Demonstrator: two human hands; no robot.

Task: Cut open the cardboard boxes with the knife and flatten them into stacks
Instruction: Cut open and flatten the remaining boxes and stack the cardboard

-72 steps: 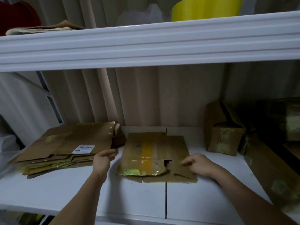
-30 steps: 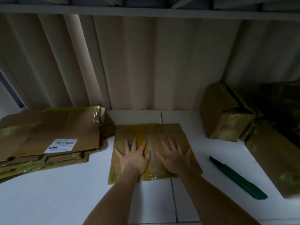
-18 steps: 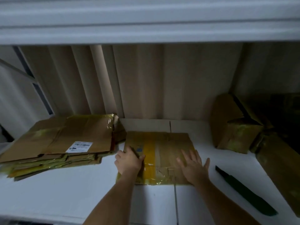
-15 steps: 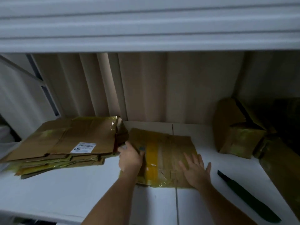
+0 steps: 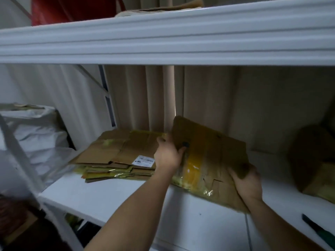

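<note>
1. Leftmost, a pile of flattened brown cardboard boxes (image 5: 117, 156) lay on the white shelf (image 5: 108, 194), bare board before it.
2. Both hands gripped a flattened tape-striped cardboard box (image 5: 208, 156), tilted clear of the shelf: left hand (image 5: 167, 156) on its left edge, right hand (image 5: 247, 182) on its right corner.
3. Rightward, a dark-handled knife (image 5: 319, 232) lay near the front edge.

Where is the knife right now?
In the head view the knife lies untouched on the white shelf at the bottom right corner, partly cut off by the frame edge, right of the right hand holding the flattened box.
</note>
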